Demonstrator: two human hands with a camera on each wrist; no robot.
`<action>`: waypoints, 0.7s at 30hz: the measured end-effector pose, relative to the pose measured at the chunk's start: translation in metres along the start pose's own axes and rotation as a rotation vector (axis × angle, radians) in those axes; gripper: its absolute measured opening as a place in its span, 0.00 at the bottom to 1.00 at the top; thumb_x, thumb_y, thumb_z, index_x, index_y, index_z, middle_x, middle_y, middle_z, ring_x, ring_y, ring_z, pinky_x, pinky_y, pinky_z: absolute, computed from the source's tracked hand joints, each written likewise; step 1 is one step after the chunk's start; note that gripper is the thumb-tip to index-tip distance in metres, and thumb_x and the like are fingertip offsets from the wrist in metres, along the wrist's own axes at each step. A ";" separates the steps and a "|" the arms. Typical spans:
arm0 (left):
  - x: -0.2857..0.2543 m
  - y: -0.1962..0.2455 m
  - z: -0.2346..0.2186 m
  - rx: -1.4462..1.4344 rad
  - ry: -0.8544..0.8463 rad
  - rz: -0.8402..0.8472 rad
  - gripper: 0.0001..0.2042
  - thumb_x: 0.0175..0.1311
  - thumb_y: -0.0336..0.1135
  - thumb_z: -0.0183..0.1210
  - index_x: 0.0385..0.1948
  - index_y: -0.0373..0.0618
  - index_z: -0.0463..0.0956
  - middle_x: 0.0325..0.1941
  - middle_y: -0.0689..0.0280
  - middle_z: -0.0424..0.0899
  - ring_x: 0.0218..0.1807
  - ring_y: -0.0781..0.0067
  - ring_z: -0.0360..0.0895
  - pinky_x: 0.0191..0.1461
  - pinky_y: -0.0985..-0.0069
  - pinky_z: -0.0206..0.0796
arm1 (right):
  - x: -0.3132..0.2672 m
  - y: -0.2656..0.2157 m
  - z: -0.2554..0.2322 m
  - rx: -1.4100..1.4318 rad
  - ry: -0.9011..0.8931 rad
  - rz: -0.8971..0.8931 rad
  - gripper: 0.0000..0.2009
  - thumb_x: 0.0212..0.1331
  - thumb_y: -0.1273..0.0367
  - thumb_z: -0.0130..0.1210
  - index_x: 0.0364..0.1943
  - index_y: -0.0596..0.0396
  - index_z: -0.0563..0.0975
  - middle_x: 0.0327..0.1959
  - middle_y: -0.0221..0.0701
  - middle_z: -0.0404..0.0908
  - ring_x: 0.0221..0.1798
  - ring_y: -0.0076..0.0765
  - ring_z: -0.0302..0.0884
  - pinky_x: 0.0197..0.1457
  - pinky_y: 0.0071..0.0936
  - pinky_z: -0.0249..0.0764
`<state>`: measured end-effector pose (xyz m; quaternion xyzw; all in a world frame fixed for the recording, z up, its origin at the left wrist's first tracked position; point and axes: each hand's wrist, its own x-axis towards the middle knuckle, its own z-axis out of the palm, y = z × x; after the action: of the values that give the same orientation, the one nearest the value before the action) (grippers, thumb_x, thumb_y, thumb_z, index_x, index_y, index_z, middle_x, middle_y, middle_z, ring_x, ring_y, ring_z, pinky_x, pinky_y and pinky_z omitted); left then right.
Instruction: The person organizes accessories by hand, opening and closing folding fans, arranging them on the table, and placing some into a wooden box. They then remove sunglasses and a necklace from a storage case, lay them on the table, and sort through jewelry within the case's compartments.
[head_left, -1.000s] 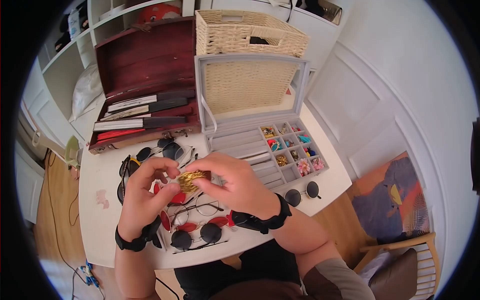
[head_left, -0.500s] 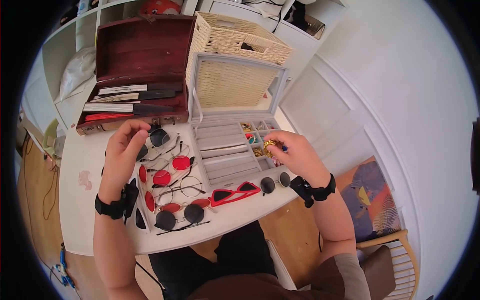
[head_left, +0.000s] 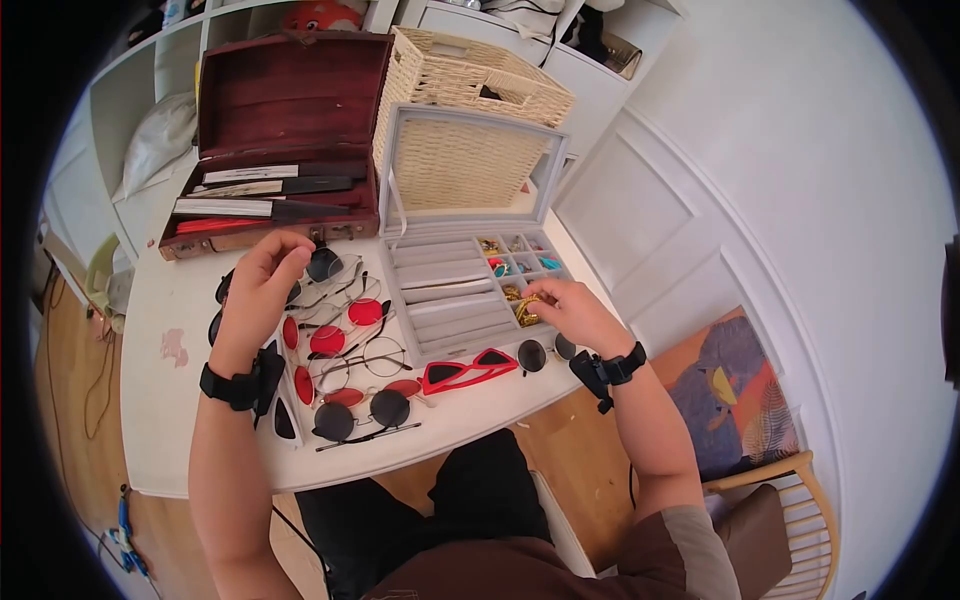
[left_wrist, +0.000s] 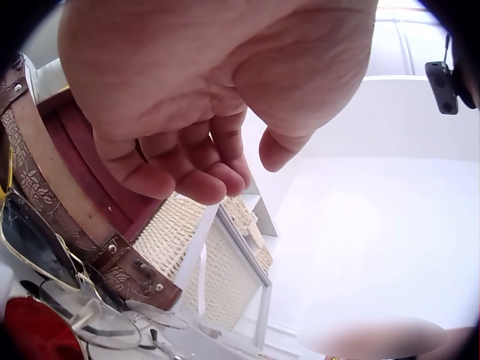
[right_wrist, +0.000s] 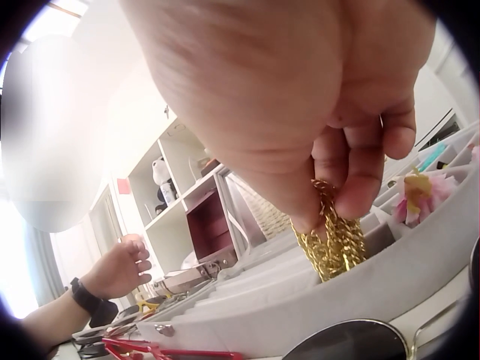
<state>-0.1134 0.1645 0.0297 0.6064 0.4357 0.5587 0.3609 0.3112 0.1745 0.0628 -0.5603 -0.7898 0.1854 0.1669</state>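
My right hand (head_left: 578, 315) pinches a bunched gold chain (right_wrist: 334, 251) between thumb and fingers. The chain hangs down into a front compartment of the grey jewelry box (head_left: 450, 353), whose glass lid stands raised. Close beside it in the right wrist view is a pink flower piece (right_wrist: 420, 196) in another compartment. My left hand (head_left: 255, 300) hovers over the left part of the table, near dark sunglasses (head_left: 324, 264). Its fingers (left_wrist: 202, 180) are loosely curled and hold nothing.
Several pairs of glasses lie between the hands, among them red-framed sunglasses (head_left: 468, 373) and round dark ones (head_left: 334, 421). Behind them stands an open dark red case (head_left: 290, 100) with folded fans. A woven basket (head_left: 480, 75) is behind the jewelry box.
Both hands were together over the glasses with the gold chain. The left has moved away from it, and the right has carried the chain rightward and lowered it into the box.
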 end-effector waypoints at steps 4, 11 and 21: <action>0.000 -0.001 -0.001 0.010 -0.006 -0.001 0.09 0.73 0.35 0.56 0.44 0.39 0.78 0.34 0.75 0.77 0.37 0.87 0.68 0.43 0.84 0.62 | 0.003 0.006 -0.002 0.012 -0.121 0.039 0.11 0.66 0.69 0.60 0.50 0.56 0.81 0.34 0.35 0.85 0.36 0.28 0.79 0.44 0.28 0.76; -0.001 -0.001 0.002 0.017 -0.039 -0.037 0.10 0.73 0.35 0.55 0.44 0.39 0.78 0.31 0.76 0.75 0.35 0.87 0.67 0.41 0.84 0.62 | 0.004 0.008 0.008 -0.109 -0.069 0.047 0.10 0.66 0.69 0.58 0.47 0.56 0.82 0.36 0.39 0.86 0.40 0.44 0.83 0.45 0.35 0.77; -0.002 0.001 0.003 0.069 -0.027 -0.046 0.11 0.72 0.38 0.56 0.42 0.38 0.78 0.30 0.75 0.75 0.34 0.86 0.68 0.41 0.84 0.63 | 0.000 0.006 0.018 -0.294 0.093 -0.141 0.09 0.62 0.71 0.59 0.44 0.57 0.82 0.44 0.42 0.79 0.45 0.51 0.81 0.50 0.41 0.78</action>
<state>-0.1099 0.1622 0.0295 0.6160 0.4636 0.5266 0.3583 0.3080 0.1744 0.0438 -0.5299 -0.8372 0.0296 0.1323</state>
